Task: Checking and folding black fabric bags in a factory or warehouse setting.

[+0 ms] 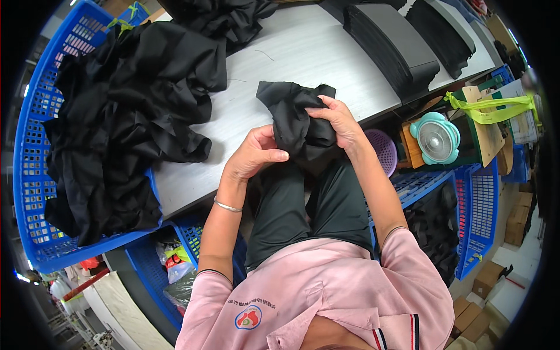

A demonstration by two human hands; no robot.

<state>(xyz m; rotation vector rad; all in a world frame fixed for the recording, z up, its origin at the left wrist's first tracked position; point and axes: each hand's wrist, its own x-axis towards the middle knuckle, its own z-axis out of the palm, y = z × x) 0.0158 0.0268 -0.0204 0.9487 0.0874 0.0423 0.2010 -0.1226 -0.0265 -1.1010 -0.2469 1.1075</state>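
Observation:
A crumpled piece of black fabric point(291, 119) is held between my two hands, above my lap at the table's near edge. My left hand point(256, 153) grips its left side, with the thumb along the front and the other fingers partly behind the cloth. On the right side, my right hand point(339, 122) pinches a fold between thumb and fingers. A large heap of black fabric point(134, 87) lies to the left, spilling from a blue plastic basket point(35, 175) onto the white table point(245, 70).
Stacks of flat black pieces point(391, 44) lie at the table's far right. A turquoise fan point(437, 139) and a purple basket point(380, 153) stand right of my arm. Below them, a blue crate point(481, 204) holds more black material. Another blue crate point(149, 268) with bags sits lower left.

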